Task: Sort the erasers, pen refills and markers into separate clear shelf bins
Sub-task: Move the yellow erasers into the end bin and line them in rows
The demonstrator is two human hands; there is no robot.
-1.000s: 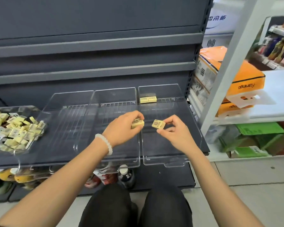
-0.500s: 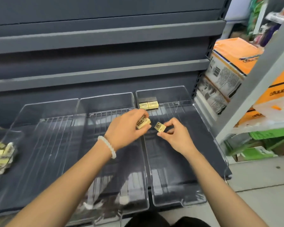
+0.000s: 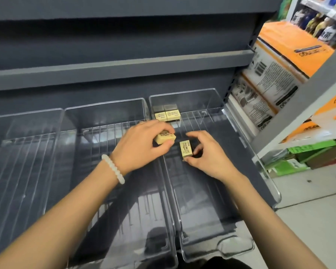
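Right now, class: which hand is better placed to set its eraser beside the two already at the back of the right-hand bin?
Right hand, probably: its yellow block eraser is already over the rightmost clear plastic bin; the left hand is over the divider.

The left-hand clear bin runs off the picture's edge; print on both held erasers is unreadable.

A shop is shown: dark grey retail shelving fitted with clear shelf bins, orange boxed goods stacked on the neighbouring white rack, and packaged products (labels too blurred to be read) beyond.
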